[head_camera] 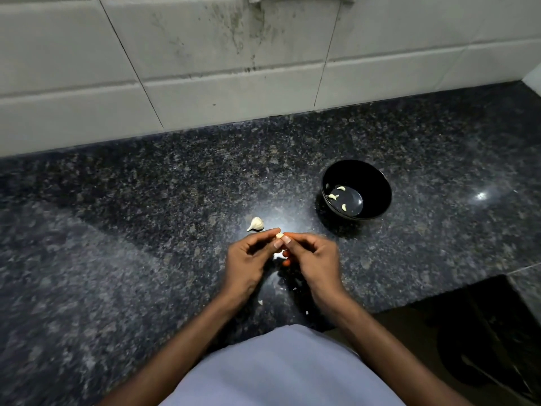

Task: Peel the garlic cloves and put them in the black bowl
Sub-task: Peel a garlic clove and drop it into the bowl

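Over the middle of the dark speckled granite worktop (146,200), both hands meet with their fingertips together, pinching one small garlic clove (279,235) between them. The left hand (248,265) curls its thumb and forefinger onto the clove from the left; the right hand (314,260) grips it from the right with its fingers bent inward. Only the pale tip of the clove shows between the fingertips, so how much skin is on it cannot be told.

Just beyond the hands, to the left of the clove, a partial garlic bulb (256,224) lies on the worktop, apart from the fingers. To the right and a little farther back stands the black bowl (377,183), upright, with three peeled cloves (333,197) lying apart from one another on its bottom. Small white scraps of garlic skin (260,302) lie on the worktop below the wrists, near the front edge.

Behind the worktop rises a wall of large pale tiles (73,54), stained with dark streaks near the top centre. At the lower edge of the view is the person's light-coloured shirt (278,370), and to the lower right, past the worktop's corner, a dark floor area that is too dim to make out.
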